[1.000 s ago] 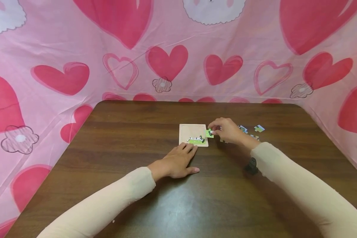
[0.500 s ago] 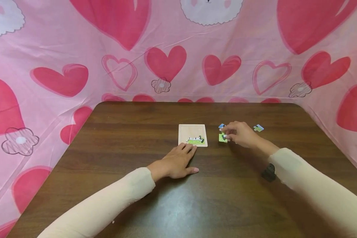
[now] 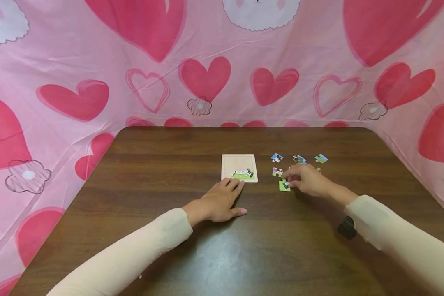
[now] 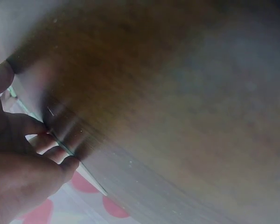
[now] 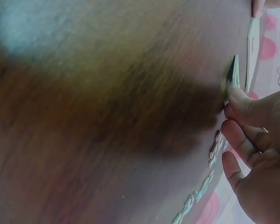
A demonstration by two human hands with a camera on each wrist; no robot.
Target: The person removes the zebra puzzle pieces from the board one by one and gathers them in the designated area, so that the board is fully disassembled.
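Observation:
A square wooden puzzle tray (image 3: pixel 239 161) lies at the middle of the table, with joined pieces (image 3: pixel 243 174) showing green grass and black-and-white stripes along its near side. My left hand (image 3: pixel 220 200) rests flat, fingertips on the tray's near edge. To the right, my right hand (image 3: pixel 306 179) pinches a green puzzle piece (image 3: pixel 284 186) between thumb and fingers. In the right wrist view this piece (image 5: pixel 235 70) is tilted, one edge raised off the table. Just beyond it lies a pink-and-green piece (image 3: pixel 277 171); the hand partly covers others.
Loose puzzle pieces lie behind the right hand: a blue-and-white one (image 3: pixel 276 157), a blue-and-green one (image 3: pixel 321 158) and others (image 3: pixel 300 159). The brown wooden table (image 3: pixel 170 172) ends at a pink heart-patterned cloth (image 3: pixel 207 78).
My right hand has carried the green piece from the tray's right edge rightward and nearer to me, uncovering several loose pieces. The left hand has stayed on the tray.

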